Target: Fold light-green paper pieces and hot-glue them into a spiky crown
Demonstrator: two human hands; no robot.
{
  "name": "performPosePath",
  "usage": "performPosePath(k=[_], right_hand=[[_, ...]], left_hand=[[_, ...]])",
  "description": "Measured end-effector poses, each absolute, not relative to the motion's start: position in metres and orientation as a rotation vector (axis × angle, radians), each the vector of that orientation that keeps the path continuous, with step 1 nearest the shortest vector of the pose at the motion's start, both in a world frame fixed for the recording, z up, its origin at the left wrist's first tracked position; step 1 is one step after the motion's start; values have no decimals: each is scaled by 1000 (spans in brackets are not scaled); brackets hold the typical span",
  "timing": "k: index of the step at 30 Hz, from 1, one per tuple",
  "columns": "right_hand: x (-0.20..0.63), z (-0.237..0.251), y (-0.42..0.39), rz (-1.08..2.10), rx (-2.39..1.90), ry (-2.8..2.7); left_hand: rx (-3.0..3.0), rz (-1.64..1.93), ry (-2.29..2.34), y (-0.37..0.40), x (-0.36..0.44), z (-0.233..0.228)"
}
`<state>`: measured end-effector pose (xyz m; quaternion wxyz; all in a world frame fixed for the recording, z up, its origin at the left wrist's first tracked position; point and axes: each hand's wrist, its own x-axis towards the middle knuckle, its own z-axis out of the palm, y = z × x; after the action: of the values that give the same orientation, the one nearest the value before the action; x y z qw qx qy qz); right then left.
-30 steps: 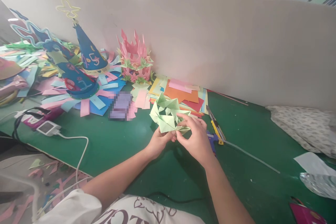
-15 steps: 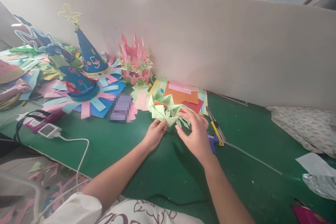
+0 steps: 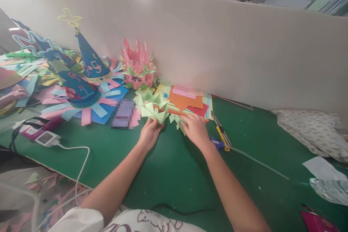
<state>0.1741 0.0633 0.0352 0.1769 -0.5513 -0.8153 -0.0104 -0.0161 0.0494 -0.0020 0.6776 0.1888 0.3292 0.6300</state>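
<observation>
Scanning left to right from the left hand (image 3: 148,134): well off to its left sit a white charger block (image 3: 46,138) with a cable, and beyond it blue paper cone hats (image 3: 91,59) on fringed coloured strips. Further back, just past the hand, stands a pink paper crown (image 3: 136,63) against the partition.

Left hand: fingers closed on the near bottom edge of the light green folded paper ring (image 3: 152,106). The ring sits at its fingertips, low over the green tabletop (image 3: 168,174), tilted away; I cannot tell if its far side touches the paper behind it.

Right hand (image 3: 195,128): palm down, fingers spread and pressed flat on small loose green folded pieces (image 3: 175,119) just beside the ring. Not clamped on anything; it looks like it is only touching them.

Behind the right hand: stack of coloured sheets (image 3: 187,101), orange on top. Just right of it: yellow utility knife (image 3: 221,132), a blue tool (image 3: 216,142) partly hidden by the wrist, and a thin clear stick.

Handling judgement:
- ring is very light, hollow, thin paper; likely crushes under any squeeze
- points and interlocked folds probably snag or pull apart if tugged
- best hold: light pinch on a thick multi-layer fold at the base, as the left hand does now, or cradle from below
- avoid the spiky tips
- loose pieces will likely slide on the tabletop; press flat, then pinch an edge
</observation>
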Motion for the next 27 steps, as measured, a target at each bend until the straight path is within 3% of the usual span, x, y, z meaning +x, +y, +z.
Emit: performPosePath(k=[10, 27], right_hand=[[116, 5, 76, 141, -1574, -2540], [166, 20, -21, 81, -1485, -2701]], left_hand=[[366, 1499, 553, 54, -24, 4], [327, 1321, 645, 52, 0, -4]])
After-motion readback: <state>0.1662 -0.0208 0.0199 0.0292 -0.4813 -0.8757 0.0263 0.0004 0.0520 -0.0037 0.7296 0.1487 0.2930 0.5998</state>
